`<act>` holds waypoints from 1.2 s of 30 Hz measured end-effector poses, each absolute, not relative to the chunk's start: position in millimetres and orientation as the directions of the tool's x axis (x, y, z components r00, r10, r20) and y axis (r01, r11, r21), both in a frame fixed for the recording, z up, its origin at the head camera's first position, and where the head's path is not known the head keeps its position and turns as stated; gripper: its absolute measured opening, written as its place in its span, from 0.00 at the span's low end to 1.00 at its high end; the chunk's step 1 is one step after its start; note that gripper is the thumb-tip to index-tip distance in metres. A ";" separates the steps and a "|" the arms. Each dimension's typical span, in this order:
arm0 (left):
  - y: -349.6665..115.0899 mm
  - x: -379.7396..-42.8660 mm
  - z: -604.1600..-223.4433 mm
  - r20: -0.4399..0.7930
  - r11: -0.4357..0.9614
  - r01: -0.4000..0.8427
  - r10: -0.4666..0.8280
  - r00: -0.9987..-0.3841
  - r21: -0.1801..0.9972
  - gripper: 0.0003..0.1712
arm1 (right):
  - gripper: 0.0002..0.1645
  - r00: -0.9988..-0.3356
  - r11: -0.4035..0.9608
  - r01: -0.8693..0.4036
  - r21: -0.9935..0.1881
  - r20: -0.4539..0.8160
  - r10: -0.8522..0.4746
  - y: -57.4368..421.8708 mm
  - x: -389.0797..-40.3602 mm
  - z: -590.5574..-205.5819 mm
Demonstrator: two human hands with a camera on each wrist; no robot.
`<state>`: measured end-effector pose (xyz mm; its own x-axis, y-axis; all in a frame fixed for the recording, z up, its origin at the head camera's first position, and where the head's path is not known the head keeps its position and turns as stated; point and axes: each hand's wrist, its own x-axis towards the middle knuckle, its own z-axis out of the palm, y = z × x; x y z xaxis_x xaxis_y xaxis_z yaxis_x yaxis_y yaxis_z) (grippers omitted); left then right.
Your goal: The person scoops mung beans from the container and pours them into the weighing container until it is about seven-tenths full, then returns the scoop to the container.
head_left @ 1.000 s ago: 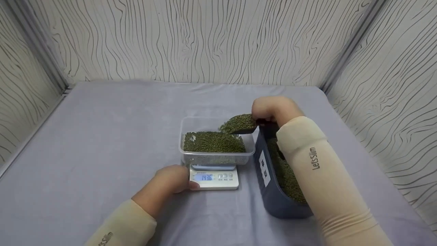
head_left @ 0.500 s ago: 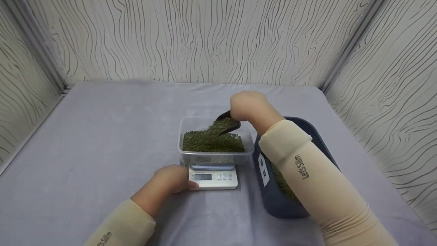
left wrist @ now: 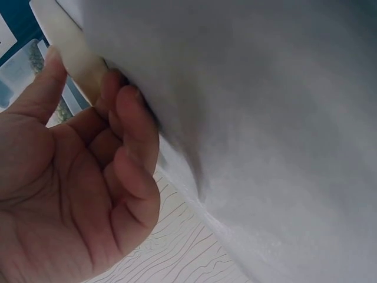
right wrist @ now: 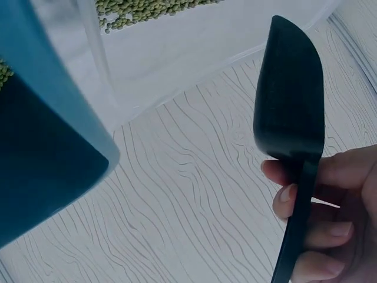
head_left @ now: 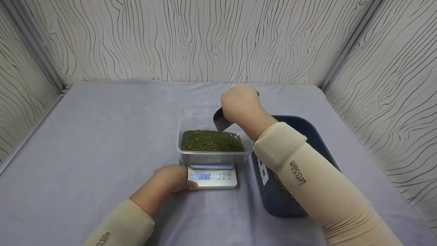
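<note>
My right hand (head_left: 240,101) grips the handle of a black scoop (head_left: 222,120), tipped mouth down over the clear plastic container (head_left: 215,153). In the right wrist view the scoop's bowl (right wrist: 290,88) shows its smooth dark back, and several fingers curl round the handle. Green mung beans (head_left: 210,140) lie in a layer in the container. It stands on a white digital scale (head_left: 213,184) with a lit display that seems to read 228.3. My left hand (head_left: 170,178) pinches the scale's left front corner, thumb on top; in the left wrist view the fingers (left wrist: 138,121) are bent at its edge.
A dark blue bin (head_left: 281,210) with more beans stands close on the container's right, partly under my right forearm. A lavender cloth (head_left: 112,136) covers the table. Wood-patterned panels (head_left: 191,41) rise at the back and sides.
My right hand has moved left and turned the scoop over. Its heap of beans has poured into the container. The display has gone from 143.6 to about 228. The left hand has stayed put.
</note>
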<state>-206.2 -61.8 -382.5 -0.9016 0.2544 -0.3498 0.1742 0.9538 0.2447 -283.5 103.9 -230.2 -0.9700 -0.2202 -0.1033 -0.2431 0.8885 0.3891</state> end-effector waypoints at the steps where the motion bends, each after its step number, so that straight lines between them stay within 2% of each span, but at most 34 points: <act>1: -61.8 -206.5 -382.5 -0.355 0.956 0.171 0.250 -0.901 0.240 0.28 | 0.09 -0.969 0.886 -0.246 0.393 -0.104 -0.223 104.6 -283.7 -230.4; 10: -62.3 -205.5 -381.7 -0.338 0.951 0.187 0.266 -0.903 0.248 0.28 | 0.10 -0.965 0.904 -0.257 0.340 -0.141 -0.221 120.5 -287.6 -232.0; 17: -62.2 -204.2 -381.0 -0.325 0.946 0.185 0.269 -0.907 0.265 0.27 | 0.11 -0.941 0.929 -0.287 0.234 -0.253 -0.227 144.9 -295.3 -231.3; 23: -62.6 -203.7 -382.2 -0.307 0.937 0.191 0.280 -0.910 0.291 0.25 | 0.13 -0.880 0.912 -0.401 0.085 -0.312 -0.358 173.7 -301.7 -226.3; 30: -62.2 -204.9 -384.8 -0.320 0.944 0.168 0.258 -0.911 0.283 0.26 | 0.13 -0.802 0.859 -0.512 -0.014 -0.349 -0.484 214.3 -303.5 -223.2; 36: -62.8 -203.9 -384.4 -0.293 0.938 0.185 0.273 -0.916 0.294 0.25 | 0.16 -0.808 0.913 -0.371 -0.173 -0.425 -0.409 241.0 -301.4 -219.0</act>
